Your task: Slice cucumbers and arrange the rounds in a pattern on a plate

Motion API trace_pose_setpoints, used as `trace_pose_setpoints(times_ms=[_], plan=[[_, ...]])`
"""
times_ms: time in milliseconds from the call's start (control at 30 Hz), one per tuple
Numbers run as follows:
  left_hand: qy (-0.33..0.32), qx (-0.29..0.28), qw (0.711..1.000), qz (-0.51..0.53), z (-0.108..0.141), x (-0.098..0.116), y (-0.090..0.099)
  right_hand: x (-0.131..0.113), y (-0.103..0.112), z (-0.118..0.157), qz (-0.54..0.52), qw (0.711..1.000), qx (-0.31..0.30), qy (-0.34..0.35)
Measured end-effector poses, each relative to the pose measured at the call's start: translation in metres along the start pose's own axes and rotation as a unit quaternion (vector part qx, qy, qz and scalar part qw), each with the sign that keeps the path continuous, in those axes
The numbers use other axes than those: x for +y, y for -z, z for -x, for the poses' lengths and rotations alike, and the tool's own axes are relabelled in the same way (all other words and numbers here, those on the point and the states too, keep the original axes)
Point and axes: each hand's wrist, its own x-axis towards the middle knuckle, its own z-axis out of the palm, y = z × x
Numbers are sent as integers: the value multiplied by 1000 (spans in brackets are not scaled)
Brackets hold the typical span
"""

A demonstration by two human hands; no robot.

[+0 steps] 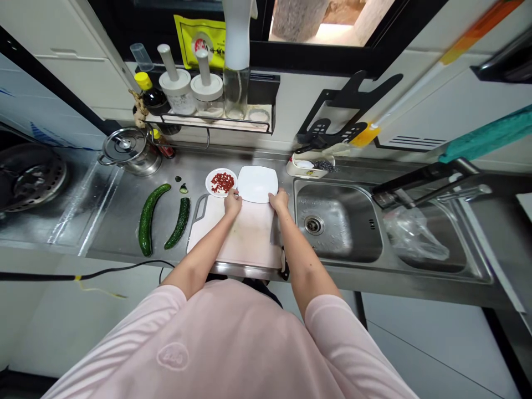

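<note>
A white square plate (257, 184) lies at the far end of the cutting board (245, 238). My left hand (233, 203) is closed at the plate's near left corner, and my right hand (278, 200) grips its near right corner. Just left of the plate sits a round white dish (209, 186) holding chopped red pieces (223, 182). Two cucumbers rest on the steel counter left of the board: a long curved one (147, 221) and a shorter one (181, 224) with one end cut. Small cut cucumber ends (183, 189) lie above the shorter one.
A lidded pot (132, 151) stands at the back left, near a stove (31, 174). A rack (266, 126) holds jars and bottles along the wall. To the right are a sink (338, 221), a plastic bag (415, 235) and a small caddy (310, 170). A knife handle (284, 266) shows at the board's right edge.
</note>
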Motion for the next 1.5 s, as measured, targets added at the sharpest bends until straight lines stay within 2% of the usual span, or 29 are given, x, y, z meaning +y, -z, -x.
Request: trace_pose_setpoints(times_ms=[233,433,600,733,900,1000,1133,1233,1400,1500], plan=[[-2,6,1000,9,1,-1,1,6,-4,-1,-43,999,17,13],[-2,12,1000,21,6,-2,4,11,-4,6,-110,991,79,10],[-13,19,999,36,24,-1,9,16,3,27,-140,977,150,50],[-34,34,996,69,43,1,16,28,11,54,-168,972,130,96],[-65,68,989,113,57,0,40,62,19,99,-138,973,111,150],[-63,109,986,106,59,-7,59,87,20,124,-95,982,93,136],[-51,185,980,46,60,-18,85,111,21,151,-26,992,64,102],[-38,221,974,-19,63,-24,104,117,25,167,25,997,41,66],[5,221,963,-151,72,-25,130,112,31,182,86,996,0,22],[33,224,951,-211,75,-25,141,108,33,186,107,994,-14,19]])
